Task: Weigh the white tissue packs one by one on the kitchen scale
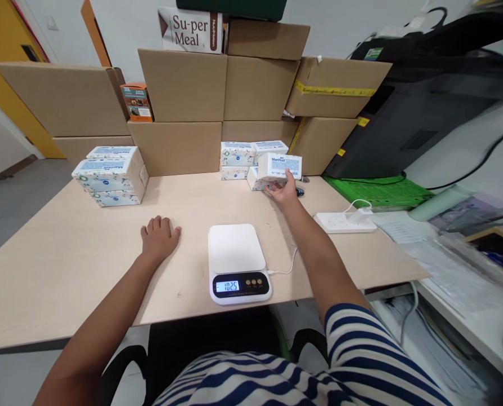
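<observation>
My right hand (283, 190) grips a white tissue pack (280, 165) printed "Manhua", fingers beneath it and thumb at its front edge. This pack sits at the front right of a stack of similar tissue packs (237, 154); whether it rests on the one below is unclear. Palm down on the table, my left hand (159, 239) lies with its fingers apart and nothing in it. Between my arms stands a white kitchen scale (237, 248) with a bare platform; its lit display reads about 1025, decimal point unclear. Another stack of tissue packs (111, 175) is at the left.
Cardboard boxes (179, 84) form a wall along the back of the table (184, 194). A white power strip (345, 222) lies at the right, near a green mat (378, 192) and a dark printer-like machine (412, 107). A cable (287, 269) runs from the scale's right side.
</observation>
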`<move>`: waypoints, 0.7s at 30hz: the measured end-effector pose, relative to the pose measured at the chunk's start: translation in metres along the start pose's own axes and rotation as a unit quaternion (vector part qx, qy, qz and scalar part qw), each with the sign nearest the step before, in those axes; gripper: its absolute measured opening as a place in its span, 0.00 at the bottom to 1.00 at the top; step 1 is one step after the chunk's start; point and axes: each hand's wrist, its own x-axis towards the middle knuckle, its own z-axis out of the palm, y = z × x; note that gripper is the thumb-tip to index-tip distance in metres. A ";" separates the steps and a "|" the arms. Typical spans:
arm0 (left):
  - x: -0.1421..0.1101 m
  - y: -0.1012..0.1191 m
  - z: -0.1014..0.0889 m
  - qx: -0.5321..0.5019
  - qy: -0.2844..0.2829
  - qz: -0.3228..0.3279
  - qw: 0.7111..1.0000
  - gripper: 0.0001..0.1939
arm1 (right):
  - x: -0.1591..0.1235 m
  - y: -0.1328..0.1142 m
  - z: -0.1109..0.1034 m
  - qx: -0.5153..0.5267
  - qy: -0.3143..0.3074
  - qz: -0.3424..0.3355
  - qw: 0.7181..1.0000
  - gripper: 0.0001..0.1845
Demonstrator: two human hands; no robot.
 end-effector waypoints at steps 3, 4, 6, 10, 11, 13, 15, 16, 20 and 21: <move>0.001 0.000 0.001 0.004 0.005 0.000 1.000 0.33 | -0.007 0.009 -0.005 0.022 -0.031 -0.018 0.999 0.35; 0.001 0.000 0.002 0.004 0.004 0.001 1.000 0.33 | -0.010 0.012 -0.006 0.036 -0.051 -0.025 0.998 0.35; 0.002 -0.001 0.003 0.001 0.002 0.003 1.000 0.34 | -0.013 0.017 -0.008 0.068 -0.088 -0.035 0.993 0.33; 0.001 0.000 0.002 -0.017 0.009 0.006 1.000 0.33 | -0.013 0.013 -0.004 0.112 -0.084 -0.019 0.990 0.26; 0.001 0.001 0.002 -0.021 0.010 0.007 1.000 0.34 | -0.012 0.008 -0.003 0.123 -0.079 -0.011 0.989 0.24; 0.000 0.002 0.002 -0.026 0.009 0.008 1.000 0.34 | -0.012 -0.003 -0.004 0.144 -0.092 -0.003 0.985 0.21; 0.000 0.001 0.004 -0.033 0.007 0.011 0.999 0.34 | -0.020 -0.013 -0.011 0.149 -0.145 -0.015 0.978 0.20; 0.001 0.000 0.005 -0.040 0.011 0.014 0.999 0.34 | -0.030 -0.017 -0.016 0.143 -0.179 -0.032 0.973 0.20; 0.008 -0.008 0.013 -0.133 0.080 0.091 0.984 0.35 | -0.106 -0.017 -0.040 0.086 -0.275 -0.106 0.952 0.27; 0.009 -0.008 0.015 -0.170 0.103 0.140 0.970 0.36 | -0.131 -0.014 -0.044 0.067 -0.277 -0.116 0.951 0.29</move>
